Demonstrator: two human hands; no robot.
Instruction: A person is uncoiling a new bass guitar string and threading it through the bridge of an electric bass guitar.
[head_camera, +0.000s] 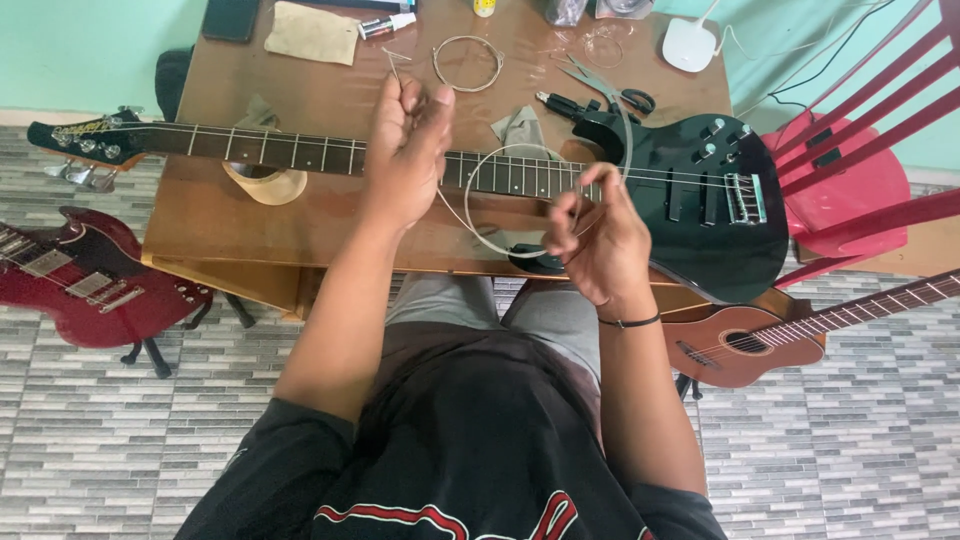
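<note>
A black electric bass guitar (700, 200) lies across a brown wooden table (330, 100), its neck reaching left to the headstock (85, 140). My left hand (408, 150) is raised over the neck and pinches the end of a curled metal guitar string (480, 235). My right hand (590, 240) is lower, near the body's lower horn, and grips the same string where it loops. The string arcs between the two hands and up past the guitar body.
On the table lie a coiled string (467, 63), scissors (620, 95), a cloth (312, 32), a small tube (387, 26), a phone (230, 18) and a white device (690, 45). A red electric guitar (80, 285) stands at left, an acoustic guitar (760, 340) at right, a red chair (850, 170) beyond.
</note>
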